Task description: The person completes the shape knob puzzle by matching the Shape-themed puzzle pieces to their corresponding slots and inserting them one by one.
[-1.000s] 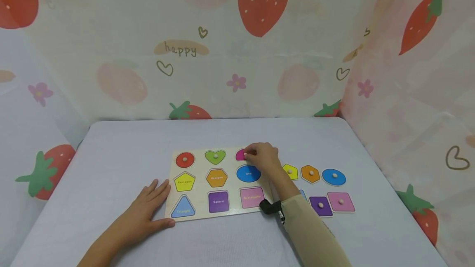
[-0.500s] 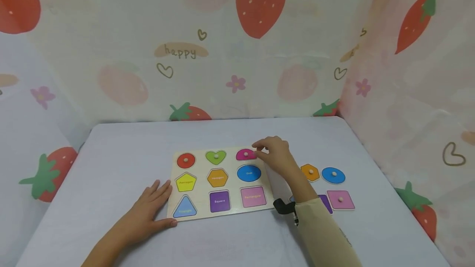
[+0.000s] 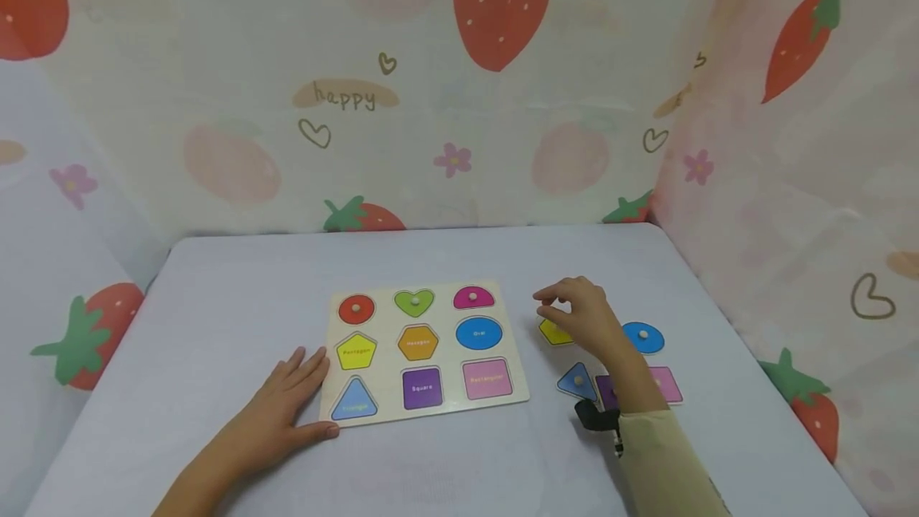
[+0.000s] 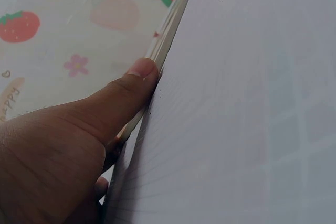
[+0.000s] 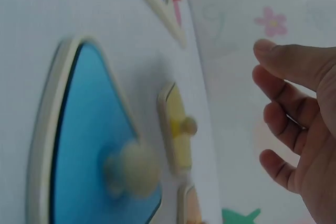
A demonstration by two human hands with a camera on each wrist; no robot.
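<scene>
The person worked with two bare hands. The right arm wore a long, pale beige sleeve [image 3: 656,461] that ended at the wrist, where a black strap [image 3: 596,417] with a small dark fitting wrapped around it. The left hand [image 3: 283,409] and its forearm were bare, with no sleeve in view. The thumbnail [image 4: 142,67] was short and unpainted.

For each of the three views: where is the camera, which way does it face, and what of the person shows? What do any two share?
Head: above the table, facing forward and down at the puzzle board and loose pieces; both forearms, left hand and right hand show.
Left wrist: low beside the table, along the board's edge; thumb against it.
Right wrist: near the cloth, at the blue triangle and yellow piece; fingers loosely curled, holding nothing.
Shared: head and right wrist both show the yellow piece and blue triangle.
</scene>
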